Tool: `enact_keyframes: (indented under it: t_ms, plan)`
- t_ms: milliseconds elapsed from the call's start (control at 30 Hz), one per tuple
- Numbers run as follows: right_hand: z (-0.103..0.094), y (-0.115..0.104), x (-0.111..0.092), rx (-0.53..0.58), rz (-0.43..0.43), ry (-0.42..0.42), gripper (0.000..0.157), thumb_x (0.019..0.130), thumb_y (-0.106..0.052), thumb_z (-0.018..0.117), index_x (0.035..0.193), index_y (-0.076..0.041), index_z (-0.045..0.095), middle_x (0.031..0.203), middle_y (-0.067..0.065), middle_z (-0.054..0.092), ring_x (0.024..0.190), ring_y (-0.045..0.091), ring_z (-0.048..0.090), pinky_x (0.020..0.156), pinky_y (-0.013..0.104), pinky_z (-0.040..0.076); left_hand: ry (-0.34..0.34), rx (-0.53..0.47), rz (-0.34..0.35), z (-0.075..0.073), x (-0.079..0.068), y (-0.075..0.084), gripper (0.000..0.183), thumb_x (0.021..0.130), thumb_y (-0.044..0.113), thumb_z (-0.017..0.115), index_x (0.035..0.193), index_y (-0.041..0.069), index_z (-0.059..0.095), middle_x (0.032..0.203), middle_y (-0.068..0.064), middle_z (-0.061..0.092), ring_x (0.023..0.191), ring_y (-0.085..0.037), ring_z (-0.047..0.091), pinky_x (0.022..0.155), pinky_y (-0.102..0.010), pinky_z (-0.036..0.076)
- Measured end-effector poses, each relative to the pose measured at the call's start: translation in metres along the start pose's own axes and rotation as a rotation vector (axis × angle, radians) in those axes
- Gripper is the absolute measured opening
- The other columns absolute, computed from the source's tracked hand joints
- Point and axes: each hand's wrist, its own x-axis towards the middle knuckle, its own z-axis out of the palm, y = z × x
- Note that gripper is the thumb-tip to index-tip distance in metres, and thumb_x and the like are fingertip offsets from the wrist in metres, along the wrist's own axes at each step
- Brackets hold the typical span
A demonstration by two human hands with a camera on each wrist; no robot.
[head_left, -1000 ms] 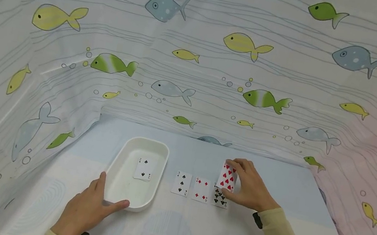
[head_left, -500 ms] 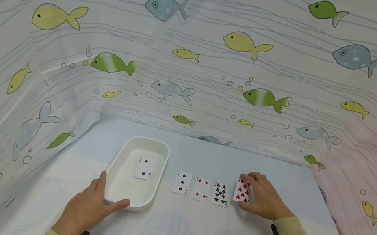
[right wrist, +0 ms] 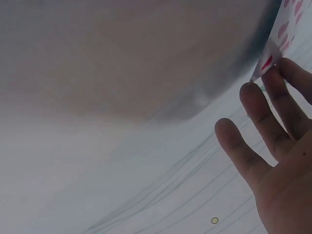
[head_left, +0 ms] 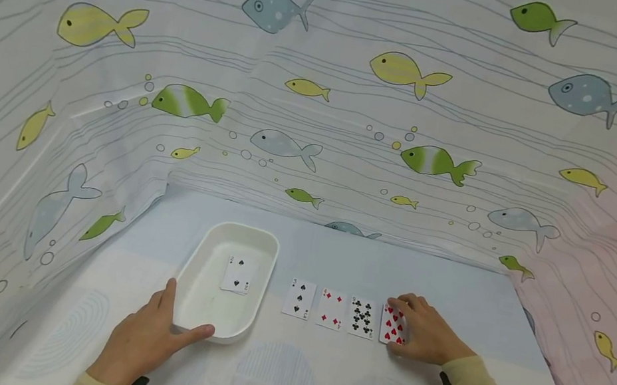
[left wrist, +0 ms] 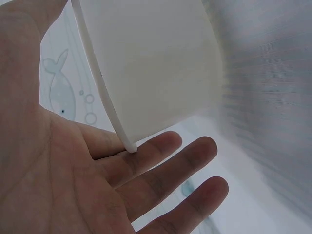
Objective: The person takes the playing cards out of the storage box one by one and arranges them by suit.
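Note:
My right hand (head_left: 430, 333) pinches a hearts playing card (head_left: 393, 327) by its far and near edges, low over the table at the right end of a row. In the right wrist view, fingertips (right wrist: 251, 95) meet the edge of that card. Left of it lie a clubs card (head_left: 363, 317), a diamonds card (head_left: 331, 309) and the three of spades (head_left: 299, 299), all face up. My left hand (head_left: 143, 335) rests against the near-left corner of a white plastic tray (head_left: 213, 337), thumb and fingers spread along its rim. The two of spades (head_left: 238, 274) lies inside, on top of other cards.
A pale patterned cloth covers the table (head_left: 279, 376). Behind it and along both sides rises a fish-print curtain (head_left: 357, 113), close beyond the table's far edge.
My right hand has carried the hearts card from over the clubs card rightward, then lowered it toward me beside that card. The left hand and tray have stayed in place.

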Motion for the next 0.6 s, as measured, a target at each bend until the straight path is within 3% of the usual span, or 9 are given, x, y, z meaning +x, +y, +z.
enact_keyframes:
  t_ms: [600]
  plan:
    - [0.0040, 0.0016, 0.0027, 0.008, -0.014, -0.024, 0.081, 0.073, -0.041, 0.083, 0.142, -0.010, 0.056, 0.134, 0.010, 0.054, 0.118, 0.030, 0.054, 0.096, 0.054, 0.047, -0.010, -0.006, -0.003, 0.0003, 0.0005, -0.0013, 0.132, 0.079, 0.085, 0.056, 0.154, -0.015, 0.015, 0.143, -0.037, 0.042, 0.110, -0.052, 0.059, 0.092, -0.063, 0.045]
